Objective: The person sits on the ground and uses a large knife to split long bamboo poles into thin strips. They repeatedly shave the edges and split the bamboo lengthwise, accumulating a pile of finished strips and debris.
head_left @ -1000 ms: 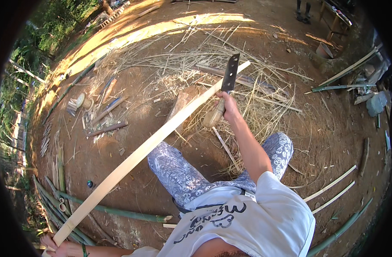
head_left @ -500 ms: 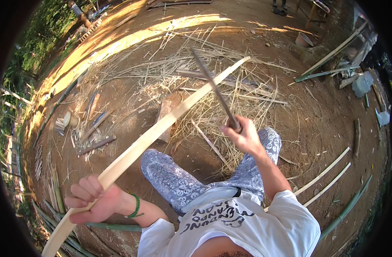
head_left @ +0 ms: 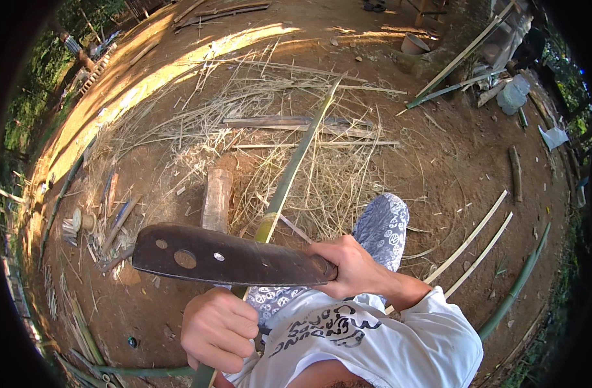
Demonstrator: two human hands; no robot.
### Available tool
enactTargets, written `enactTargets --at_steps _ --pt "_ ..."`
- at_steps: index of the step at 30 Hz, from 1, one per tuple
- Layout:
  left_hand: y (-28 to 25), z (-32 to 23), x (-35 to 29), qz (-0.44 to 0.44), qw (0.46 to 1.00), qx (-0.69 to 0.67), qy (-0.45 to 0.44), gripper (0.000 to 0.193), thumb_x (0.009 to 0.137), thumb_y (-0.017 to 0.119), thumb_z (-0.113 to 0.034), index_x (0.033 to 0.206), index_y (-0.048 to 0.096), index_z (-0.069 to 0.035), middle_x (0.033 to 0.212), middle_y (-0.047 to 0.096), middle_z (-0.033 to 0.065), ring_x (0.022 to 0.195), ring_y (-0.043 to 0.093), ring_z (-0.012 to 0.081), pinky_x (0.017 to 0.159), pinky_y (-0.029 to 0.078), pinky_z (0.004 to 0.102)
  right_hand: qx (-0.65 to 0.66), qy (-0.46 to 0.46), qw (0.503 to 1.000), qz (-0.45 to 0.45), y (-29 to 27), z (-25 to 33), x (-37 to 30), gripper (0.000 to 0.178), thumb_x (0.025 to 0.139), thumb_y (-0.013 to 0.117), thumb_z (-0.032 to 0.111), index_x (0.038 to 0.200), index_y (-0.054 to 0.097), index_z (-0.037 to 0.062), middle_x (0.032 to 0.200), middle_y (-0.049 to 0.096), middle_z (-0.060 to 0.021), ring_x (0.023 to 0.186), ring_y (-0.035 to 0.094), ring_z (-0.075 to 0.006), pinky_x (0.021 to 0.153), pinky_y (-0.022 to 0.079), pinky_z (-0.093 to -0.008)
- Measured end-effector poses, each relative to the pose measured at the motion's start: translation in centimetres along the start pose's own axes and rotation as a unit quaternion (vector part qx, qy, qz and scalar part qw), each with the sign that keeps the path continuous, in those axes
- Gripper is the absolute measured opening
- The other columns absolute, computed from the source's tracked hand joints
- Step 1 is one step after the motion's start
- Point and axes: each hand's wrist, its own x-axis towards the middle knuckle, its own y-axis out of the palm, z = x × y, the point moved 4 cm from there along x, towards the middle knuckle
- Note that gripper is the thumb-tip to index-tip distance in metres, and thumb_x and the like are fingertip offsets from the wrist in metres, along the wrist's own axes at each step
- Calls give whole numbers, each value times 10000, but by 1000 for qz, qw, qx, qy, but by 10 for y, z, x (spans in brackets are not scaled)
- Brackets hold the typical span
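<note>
- Straw-coloured bamboo shavings [head_left: 338,194] sprawl widest, tangled across the dirt ahead of the knees.
- Here's the split bamboo length [head_left: 291,171], green skin showing, running up and away from the left hand, its far end out over those shavings and a short stub poking below the fist.
- And the broad-bladed machete [head_left: 231,257], dark and pierced with holes, crosses above the bamboo, just beyond the left hand; whether they touch, can't tell.
- Wooden block [head_left: 217,194] sits left of the bamboo.
- Left hand [head_left: 221,330]: a tight fist around the bamboo's near end!
- Right hand [head_left: 351,268]: closed on the machete's handle end, right of the bamboo.
</note>
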Motion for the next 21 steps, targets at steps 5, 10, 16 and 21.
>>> enactTargets --at_steps 5,10,16,21 --pt "10 6 10 17 1000 0 -14 421 944 444 -140 532 382 -82 552 305 3 434 340 162 421 213 309 -5 31 999 6 -4 1 -11 299 688 772 121 913 654 -36 648 610 -163 575 635 -327 532 475 -383" --pt "8 15 13 3 1000 12 -4 466 906 620 -234 532 385 -84 557 288 -1 440 345 159 425 201 313 14 77 996 -37 -2 -8 -17 247 681 752 85 865 636 -30 647 598 -163 570 635 -314 536 468 -378" --pt "15 21 25 20 1000 -11 1 567 866 754 -288 508 350 -115 516 266 -27 391 291 126 412 163 296 -26 82 992 -88 -10 -14 -21 252 670 748 76 869 640 -32 645 603 -165 557 639 -304 530 470 -369" --pt "14 21 28 14 1000 -2 5 569 854 761 -298 509 347 -118 512 270 -33 389 285 123 401 154 294 -77 42 989 -117 -8 -9 -23 204 690 728 79 834 632 -28 610 591 -155 521 617 -297 509 456 -358"
